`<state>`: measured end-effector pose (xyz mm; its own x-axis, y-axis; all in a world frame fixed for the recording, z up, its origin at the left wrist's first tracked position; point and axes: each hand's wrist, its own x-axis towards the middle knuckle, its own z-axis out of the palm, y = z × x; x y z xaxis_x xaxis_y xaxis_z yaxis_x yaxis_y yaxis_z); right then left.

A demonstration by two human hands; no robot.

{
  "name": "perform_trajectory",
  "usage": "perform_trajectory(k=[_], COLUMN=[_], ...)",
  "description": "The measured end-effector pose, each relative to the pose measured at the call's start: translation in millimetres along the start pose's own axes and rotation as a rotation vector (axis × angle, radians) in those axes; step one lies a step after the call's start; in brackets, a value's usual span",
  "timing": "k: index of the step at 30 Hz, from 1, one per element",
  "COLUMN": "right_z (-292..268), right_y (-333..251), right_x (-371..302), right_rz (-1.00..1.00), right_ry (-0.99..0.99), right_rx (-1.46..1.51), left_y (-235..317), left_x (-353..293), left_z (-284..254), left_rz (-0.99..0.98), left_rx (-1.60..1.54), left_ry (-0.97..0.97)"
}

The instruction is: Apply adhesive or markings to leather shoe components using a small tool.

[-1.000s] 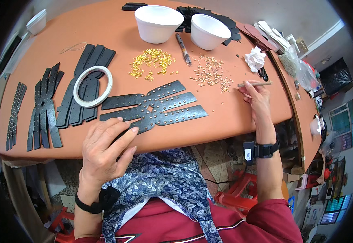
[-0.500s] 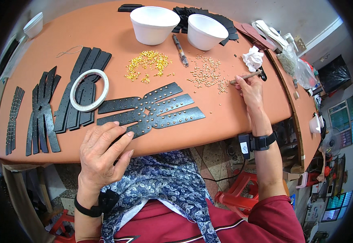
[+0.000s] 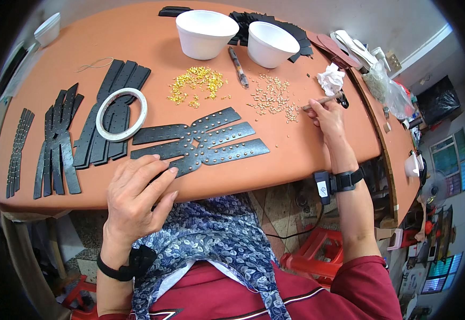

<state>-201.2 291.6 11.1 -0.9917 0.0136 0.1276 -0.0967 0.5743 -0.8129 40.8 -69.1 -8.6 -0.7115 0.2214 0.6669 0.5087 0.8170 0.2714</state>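
A black strap-like piece (image 3: 196,143), likely leather, lies near the table's front edge, its arms spreading from a small central opening, with metal rivets along several of them. My left hand (image 3: 139,186) rests its fingertips on the piece's near left arm, fingers apart and thumb off it. My right hand (image 3: 326,120) is closed round a slim brown stick-like tool (image 3: 326,100), pointing left over the edge of a scatter of small silvery rivets (image 3: 272,95). Gold-coloured rivets (image 3: 196,81) lie in a heap left of them.
A white tape ring (image 3: 102,118) lies on stacked black pieces (image 3: 116,74). More studded black pieces (image 3: 56,144) are at the left. White bowls (image 3: 206,40), a pen (image 3: 238,66) and crumpled white paper (image 3: 330,79) stand or lie farther back. A red stool (image 3: 318,253) is below.
The view has shifted slightly. My left fingers stay on the black piece, and my right hand still holds the stick-like tool beside the silvery rivets, with hardly any movement.
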Motion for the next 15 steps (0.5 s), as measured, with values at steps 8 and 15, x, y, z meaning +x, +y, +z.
perform_trajectory(k=[8,15], right_z=[13.2,97.0], right_y=[-35.7,-89.2], right_x=[-58.1,-126.6], right_rz=[0.175,-0.103], right_ry=[-0.106,-0.440], right_rx=[0.574,0.568], left_y=[-2.3,-4.3], left_x=[-2.8,-7.4], left_z=[1.2,4.2], left_rz=[-0.026,-0.047], left_rx=[0.001,0.004], left_ry=[0.008,0.024])
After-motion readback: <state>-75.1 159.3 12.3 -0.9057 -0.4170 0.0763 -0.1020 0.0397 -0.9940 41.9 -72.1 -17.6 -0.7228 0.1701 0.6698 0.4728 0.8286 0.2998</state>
